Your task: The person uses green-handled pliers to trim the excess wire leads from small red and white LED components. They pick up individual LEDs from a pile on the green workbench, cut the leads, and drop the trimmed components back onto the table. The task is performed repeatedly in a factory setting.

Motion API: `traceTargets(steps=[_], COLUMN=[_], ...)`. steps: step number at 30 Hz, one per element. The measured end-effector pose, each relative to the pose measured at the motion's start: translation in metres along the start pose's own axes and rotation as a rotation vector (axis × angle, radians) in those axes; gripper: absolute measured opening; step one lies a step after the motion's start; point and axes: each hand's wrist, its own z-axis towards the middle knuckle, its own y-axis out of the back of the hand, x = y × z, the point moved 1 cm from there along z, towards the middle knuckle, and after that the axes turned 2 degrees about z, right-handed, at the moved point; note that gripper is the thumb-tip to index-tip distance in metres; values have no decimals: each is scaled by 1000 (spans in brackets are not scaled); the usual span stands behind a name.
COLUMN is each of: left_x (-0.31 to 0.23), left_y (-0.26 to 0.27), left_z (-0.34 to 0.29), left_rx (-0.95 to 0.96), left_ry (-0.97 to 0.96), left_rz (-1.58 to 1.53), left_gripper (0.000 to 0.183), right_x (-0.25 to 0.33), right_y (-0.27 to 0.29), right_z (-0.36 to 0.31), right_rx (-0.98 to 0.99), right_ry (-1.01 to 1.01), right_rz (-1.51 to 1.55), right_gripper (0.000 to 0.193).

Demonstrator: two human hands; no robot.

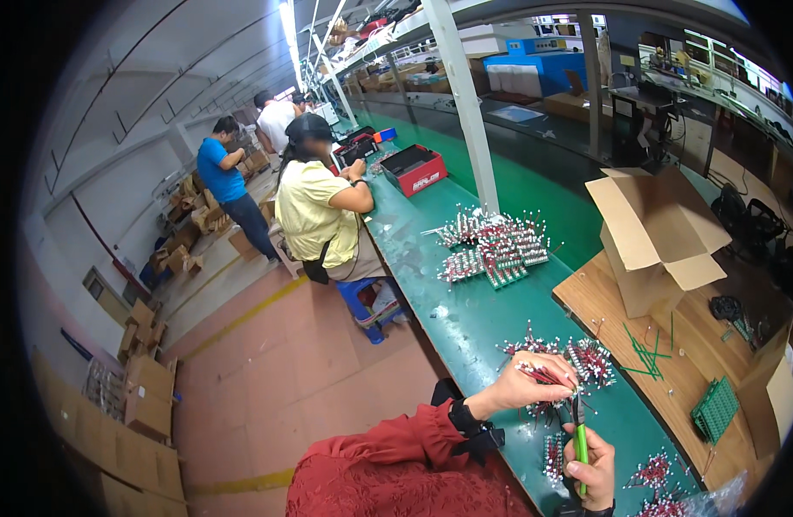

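Note:
Over the near end of the green workbench (pixel 431 302), my left hand (pixel 519 385) is closed around a bundle of thin red wires (pixel 541 374) with white ends. Green-handled pliers (pixel 581 446) are gripped in my right hand (pixel 596 476). Their dark jaws point up to my left fingertips and the wires; whether they touch a wire is too small to tell. Just beyond my hands lies a cluster of small wired circuit boards (pixel 591 362). Another wired strip (pixel 553 457) rests left of my right hand, and red-wire bundles (pixel 652 472) lie to its right.
A larger heap of wired boards (pixel 496 248) sits farther along the bench, beside a metal post (pixel 467 103). At right, a wooden board (pixel 608 297) bears an open carton (pixel 646 250), green strips (pixel 645 355) and green boards (pixel 715 409). A seated co-worker (pixel 317 211) works near a red box (pixel 421 175).

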Motion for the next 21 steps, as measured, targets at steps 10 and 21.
traceTargets(steps=[10,21], left_x=[33,14], left_y=[18,-5], left_z=[-28,-4], left_rx=[-405,-255], left_ry=[422,250], left_rz=[-622,84], left_gripper=[12,12], right_x=[7,1], right_y=[7,19], right_z=[9,8], right_rx=[-269,-183], right_ry=[454,300], right_rz=[-1249,-613], right_gripper=[67,66])
